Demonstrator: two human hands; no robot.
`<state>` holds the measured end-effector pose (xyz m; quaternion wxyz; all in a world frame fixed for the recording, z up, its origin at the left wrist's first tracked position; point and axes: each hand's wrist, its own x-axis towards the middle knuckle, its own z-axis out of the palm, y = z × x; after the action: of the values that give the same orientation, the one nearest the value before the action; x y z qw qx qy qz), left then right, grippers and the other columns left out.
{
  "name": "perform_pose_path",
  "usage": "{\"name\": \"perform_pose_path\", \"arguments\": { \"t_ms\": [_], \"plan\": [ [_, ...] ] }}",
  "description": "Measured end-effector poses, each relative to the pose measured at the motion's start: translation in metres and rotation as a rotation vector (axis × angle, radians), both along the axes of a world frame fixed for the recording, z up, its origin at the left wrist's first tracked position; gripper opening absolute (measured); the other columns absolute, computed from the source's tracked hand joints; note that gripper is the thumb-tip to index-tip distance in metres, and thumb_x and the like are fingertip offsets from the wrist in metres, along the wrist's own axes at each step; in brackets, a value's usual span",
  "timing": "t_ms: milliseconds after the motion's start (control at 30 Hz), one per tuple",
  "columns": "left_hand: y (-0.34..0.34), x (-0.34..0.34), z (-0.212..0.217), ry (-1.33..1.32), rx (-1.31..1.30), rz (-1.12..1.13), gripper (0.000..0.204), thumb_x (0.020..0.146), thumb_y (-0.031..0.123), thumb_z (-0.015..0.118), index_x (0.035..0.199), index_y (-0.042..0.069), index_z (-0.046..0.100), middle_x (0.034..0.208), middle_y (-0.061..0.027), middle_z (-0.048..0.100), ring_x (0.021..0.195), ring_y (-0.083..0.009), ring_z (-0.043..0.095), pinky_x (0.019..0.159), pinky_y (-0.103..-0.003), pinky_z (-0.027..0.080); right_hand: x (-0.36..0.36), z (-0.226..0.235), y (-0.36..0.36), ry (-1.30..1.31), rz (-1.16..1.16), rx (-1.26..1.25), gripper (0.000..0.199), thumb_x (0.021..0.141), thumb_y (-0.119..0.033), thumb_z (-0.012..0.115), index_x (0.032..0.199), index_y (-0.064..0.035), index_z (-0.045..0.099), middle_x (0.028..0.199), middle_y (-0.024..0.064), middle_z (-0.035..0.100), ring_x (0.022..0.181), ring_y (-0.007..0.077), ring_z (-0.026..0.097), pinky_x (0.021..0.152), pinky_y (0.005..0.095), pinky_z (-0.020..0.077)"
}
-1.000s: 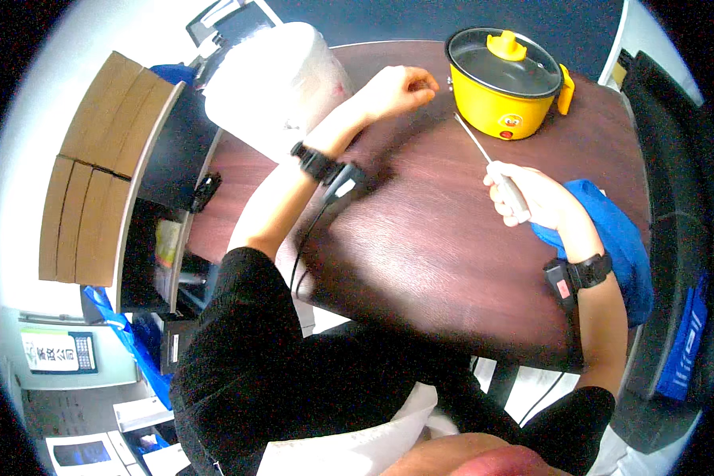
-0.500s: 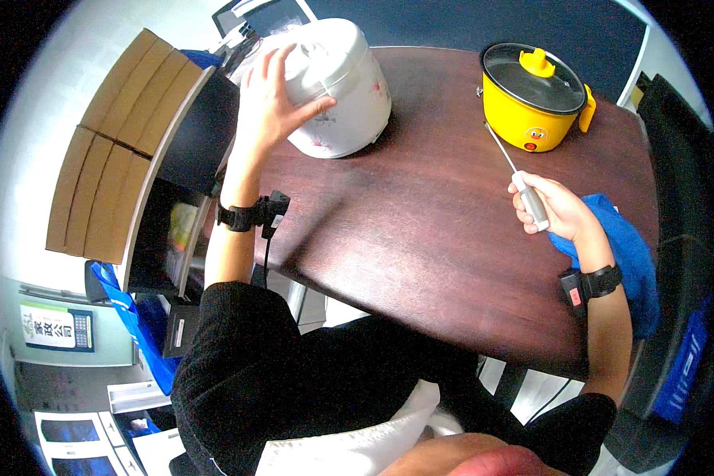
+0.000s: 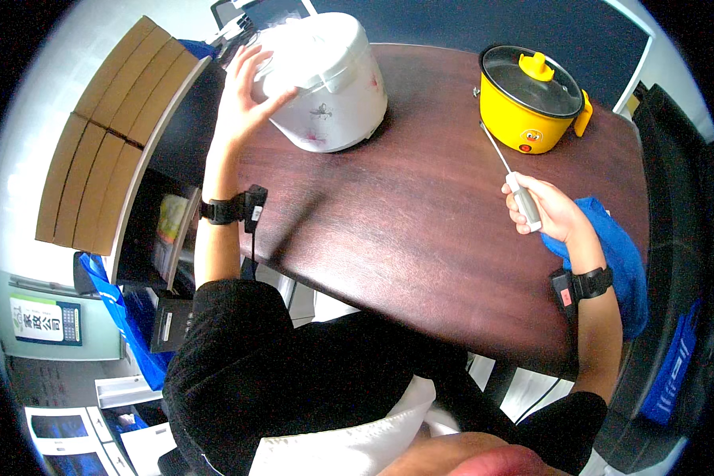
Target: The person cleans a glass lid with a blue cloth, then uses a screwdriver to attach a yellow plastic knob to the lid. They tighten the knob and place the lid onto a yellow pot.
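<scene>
At the far left of the table stands a white rice cooker (image 3: 333,103) with a flower print and its lid down. Beside its left side is my left hand (image 3: 239,111), fingers and thumb spread; whether the fingertips touch the cooker I cannot tell. My right hand (image 3: 559,213) is closed round the grey and white handle of a screwdriver (image 3: 525,205). Its thin metal shaft points up and left, the tip close to the lower left side of a yellow electric pot (image 3: 527,119). A glass lid with a yellow knob (image 3: 536,67) covers that pot.
A blue cloth (image 3: 611,254) lies at the right edge of the brown table (image 3: 397,214), beside my right forearm. Cardboard boxes (image 3: 107,139) sit on a shelf at the left. A dark partition (image 3: 468,28) rises behind the table. Both wrists wear black bands with small devices.
My left hand has shifted left across the cooker's side, with its fingers still spread. My right hand keeps the screwdriver by the yellow pot. The whole view has moved slightly.
</scene>
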<state>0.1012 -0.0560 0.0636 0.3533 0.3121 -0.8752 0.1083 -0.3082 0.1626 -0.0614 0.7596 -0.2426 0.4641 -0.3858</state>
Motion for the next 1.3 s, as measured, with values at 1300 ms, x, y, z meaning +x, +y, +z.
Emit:
{"name": "perform_pose_path", "arguments": {
  "t_ms": [1300],
  "plan": [
    [0.0,-0.002,0.075,-0.293,0.384,-0.106,0.028,0.092,0.027,0.06,0.107,0.005,0.069,0.096,-0.0091,0.068,0.086,-0.019,0.064,0.081,-0.032,0.049,-0.005,-0.009,0.001,-0.002,0.002,-0.079,0.03,0.097,-0.037,0.049,0.098,-0.0074,0.055,0.07,0.0008,0.054,0.057,0.0131,0.053,0.048,0.0281,0.0417]
  ]
}}
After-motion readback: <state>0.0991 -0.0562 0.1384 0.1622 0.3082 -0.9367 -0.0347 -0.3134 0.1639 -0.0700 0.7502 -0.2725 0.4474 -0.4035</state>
